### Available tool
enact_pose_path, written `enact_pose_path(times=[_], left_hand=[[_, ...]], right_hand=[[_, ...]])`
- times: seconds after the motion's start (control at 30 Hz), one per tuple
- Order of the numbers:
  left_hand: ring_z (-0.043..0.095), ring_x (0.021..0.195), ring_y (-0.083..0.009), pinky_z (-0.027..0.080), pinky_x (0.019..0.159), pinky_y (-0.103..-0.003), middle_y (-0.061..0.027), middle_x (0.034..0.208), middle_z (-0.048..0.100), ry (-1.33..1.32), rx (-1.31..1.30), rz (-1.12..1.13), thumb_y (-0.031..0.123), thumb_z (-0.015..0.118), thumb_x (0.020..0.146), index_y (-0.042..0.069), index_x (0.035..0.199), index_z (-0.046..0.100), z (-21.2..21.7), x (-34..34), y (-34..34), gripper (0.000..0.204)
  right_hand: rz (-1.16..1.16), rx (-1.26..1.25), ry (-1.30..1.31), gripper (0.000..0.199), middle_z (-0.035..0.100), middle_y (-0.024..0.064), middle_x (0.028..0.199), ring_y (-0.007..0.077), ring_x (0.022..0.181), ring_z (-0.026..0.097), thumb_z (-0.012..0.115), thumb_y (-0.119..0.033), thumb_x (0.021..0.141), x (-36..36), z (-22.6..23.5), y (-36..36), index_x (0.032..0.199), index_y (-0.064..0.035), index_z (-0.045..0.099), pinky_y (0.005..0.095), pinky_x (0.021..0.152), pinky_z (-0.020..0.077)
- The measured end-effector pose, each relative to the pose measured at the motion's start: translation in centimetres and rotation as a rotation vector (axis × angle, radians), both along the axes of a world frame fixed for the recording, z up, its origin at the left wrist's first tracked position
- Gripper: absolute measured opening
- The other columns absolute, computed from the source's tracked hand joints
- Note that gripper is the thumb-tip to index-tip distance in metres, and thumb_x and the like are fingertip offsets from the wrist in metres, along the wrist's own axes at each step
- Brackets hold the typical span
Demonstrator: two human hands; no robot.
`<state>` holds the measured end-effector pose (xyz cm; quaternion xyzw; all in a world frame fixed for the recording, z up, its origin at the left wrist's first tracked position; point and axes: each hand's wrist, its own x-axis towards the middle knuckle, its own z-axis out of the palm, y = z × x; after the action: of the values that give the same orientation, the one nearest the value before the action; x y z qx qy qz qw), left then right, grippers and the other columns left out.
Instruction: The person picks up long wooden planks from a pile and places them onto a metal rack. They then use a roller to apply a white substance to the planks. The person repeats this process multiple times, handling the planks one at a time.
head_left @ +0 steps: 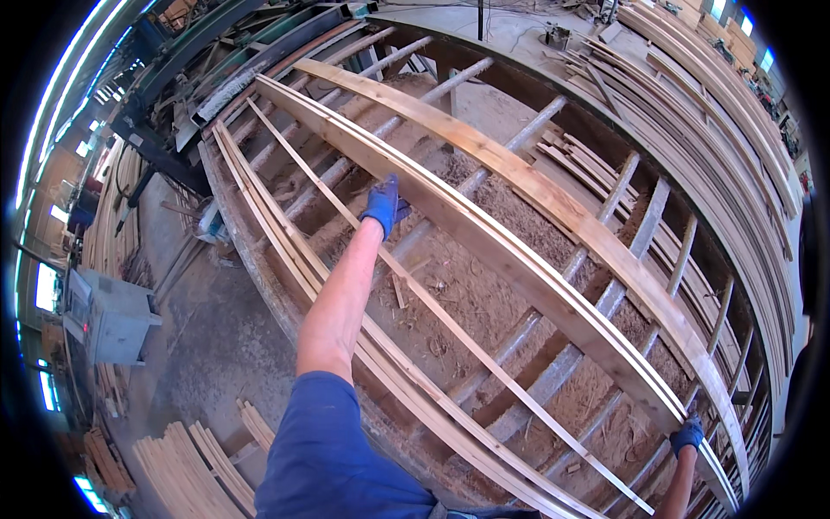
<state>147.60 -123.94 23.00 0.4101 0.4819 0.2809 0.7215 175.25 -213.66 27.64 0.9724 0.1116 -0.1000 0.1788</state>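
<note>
Several long wooden boards [510,258] stand on edge, pressed side by side, slanting across a roller table [538,123] from far left to near right. My left hand [383,205], in a blue glove, grips them at the near face towards their far half; part of its fingers is hidden. Close to their near right end, my right hand [687,435], in a dark blue glove, is closed round them. A wide flat board [519,176] lies beyond them. On the near side a thin wooden strip [450,318] passes by my left wrist. More strips [406,378] run under my left forearm.
Sawdust and offcuts [450,285] lie beneath the rollers. Green machinery [268,48] stands at the far left end. A grey control cabinet [117,316] is on the left, with stacked timber [186,467] at lower left. Long lumber piles [726,130] line the right.
</note>
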Motion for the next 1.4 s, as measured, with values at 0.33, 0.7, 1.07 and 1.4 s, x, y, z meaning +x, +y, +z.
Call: enact_pose_path(times=[0.33, 0.7, 1.07, 1.4], left_hand=[[0.057, 0.117, -0.0357, 0.044, 0.101, -0.041, -0.0227, 0.126, 0.06, 0.293, 1.386, -0.613, 0.027, 0.069, 0.088, -0.002, 0.131, 0.054, 4.9, 4.8, -14.8, 0.054], [0.047, 0.126, -0.0419, 0.027, 0.112, -0.051, -0.026, 0.138, 0.05, 0.21, 1.857, -1.368, 0.037, 0.079, 0.071, -0.001, 0.14, 0.044, 9.7, 11.4, -46.2, 0.086], [0.065, 0.086, -0.0406, 0.052, 0.075, -0.047, -0.0204, 0.09, 0.067, 0.293, 1.762, -1.428, 0.031, 0.083, 0.066, 0.006, 0.098, 0.063, 6.1, 15.1, -49.9, 0.045], [0.064, 0.086, -0.0397, 0.051, 0.076, -0.046, -0.0197, 0.089, 0.065, 0.275, 1.818, -1.388, 0.03, 0.084, 0.063, 0.004, 0.097, 0.064, 4.9, 14.5, -48.9, 0.047]], right_hand=[[-0.205, 0.278, 0.03, 0.032, 0.065, 0.0249, 0.111, 0.0389, 0.106, 0.063, 0.066, -0.011, 0.081, -5.0, 4.3, -0.5, 0.112, -0.0029, 0.065, 0.0444, 0.087, 0.0508], [-0.168, 0.024, 0.034, 0.038, 0.071, 0.0129, 0.111, 0.0296, 0.103, 0.068, 0.049, -0.025, 0.096, -4.5, 5.6, 0.2, 0.129, -0.0128, 0.062, 0.0541, 0.087, 0.0485], [0.087, 0.27, -0.042, 0.025, 0.072, 0.0124, 0.094, 0.0308, 0.09, 0.07, 0.064, -0.019, 0.08, -4.4, 3.9, -3.9, 0.102, -0.0113, 0.071, 0.0471, 0.074, 0.0539], [0.091, 0.165, -0.128, 0.024, 0.072, 0.0104, 0.084, 0.0292, 0.082, 0.071, 0.074, -0.028, 0.067, -2.7, 2.1, -12.2, 0.088, -0.0146, 0.074, 0.0453, 0.07, 0.0545]])
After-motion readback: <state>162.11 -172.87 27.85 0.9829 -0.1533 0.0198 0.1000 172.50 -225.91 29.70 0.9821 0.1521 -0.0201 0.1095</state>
